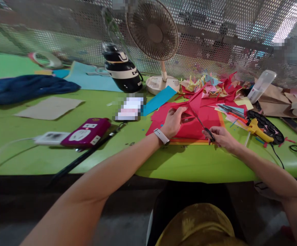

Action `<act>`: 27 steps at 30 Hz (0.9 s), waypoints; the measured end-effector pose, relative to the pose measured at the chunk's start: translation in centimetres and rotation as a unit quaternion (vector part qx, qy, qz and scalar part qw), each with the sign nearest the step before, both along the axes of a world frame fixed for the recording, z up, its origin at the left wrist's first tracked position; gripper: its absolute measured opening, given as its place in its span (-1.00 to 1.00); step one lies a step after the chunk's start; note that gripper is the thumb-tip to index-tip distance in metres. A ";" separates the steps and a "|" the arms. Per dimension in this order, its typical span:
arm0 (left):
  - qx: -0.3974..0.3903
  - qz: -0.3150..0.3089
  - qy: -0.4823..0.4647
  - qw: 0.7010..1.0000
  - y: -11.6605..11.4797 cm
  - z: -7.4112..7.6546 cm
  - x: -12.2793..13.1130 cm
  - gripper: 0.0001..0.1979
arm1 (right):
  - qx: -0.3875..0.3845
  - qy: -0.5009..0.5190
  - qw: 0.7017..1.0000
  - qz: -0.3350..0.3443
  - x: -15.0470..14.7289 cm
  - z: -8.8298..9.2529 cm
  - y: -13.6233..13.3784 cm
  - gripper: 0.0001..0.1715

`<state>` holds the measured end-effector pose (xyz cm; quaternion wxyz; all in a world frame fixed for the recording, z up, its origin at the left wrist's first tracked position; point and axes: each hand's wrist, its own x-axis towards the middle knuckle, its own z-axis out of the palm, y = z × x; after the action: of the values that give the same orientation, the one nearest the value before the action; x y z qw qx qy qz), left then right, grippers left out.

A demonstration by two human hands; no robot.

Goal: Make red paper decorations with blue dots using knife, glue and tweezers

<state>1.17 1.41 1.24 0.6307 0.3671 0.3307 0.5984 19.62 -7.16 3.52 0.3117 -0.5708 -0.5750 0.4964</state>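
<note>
My left hand, a white watch on its wrist, pinches a folded piece of red paper and lifts it off a stack of red sheets. My right hand is closed on the black handles of a pair of scissors. The blades point up and left into the red paper my left hand holds. Both hands are over the green table, right of its middle.
A yellow glue gun and a black round tray lie right of my right hand. Behind are folded paper scraps, a fan, a black-and-white bottle, a blue card. A magenta power strip and blue cloth lie left.
</note>
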 end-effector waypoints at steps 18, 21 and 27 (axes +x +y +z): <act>-0.001 -0.004 -0.009 1.000 0.5 -0.5 -0.1 -0.83 | -0.011 0.028 1.000 -0.008 -0.2 -0.2 0.0 -0.26; 0.002 -0.016 -0.016 1.000 0.3 -0.4 0.2 -0.82 | -0.002 0.035 0.999 -0.003 -0.1 -0.2 0.0 -0.27; 0.007 -0.035 -0.017 0.999 -0.1 -0.6 0.4 -0.79 | 0.000 0.043 0.999 -0.006 -0.2 -0.3 0.0 -0.29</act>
<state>1.52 1.32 0.65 0.6539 0.3726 0.3028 0.5847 19.38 -7.19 3.19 0.3388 -0.5522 -0.5579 0.5187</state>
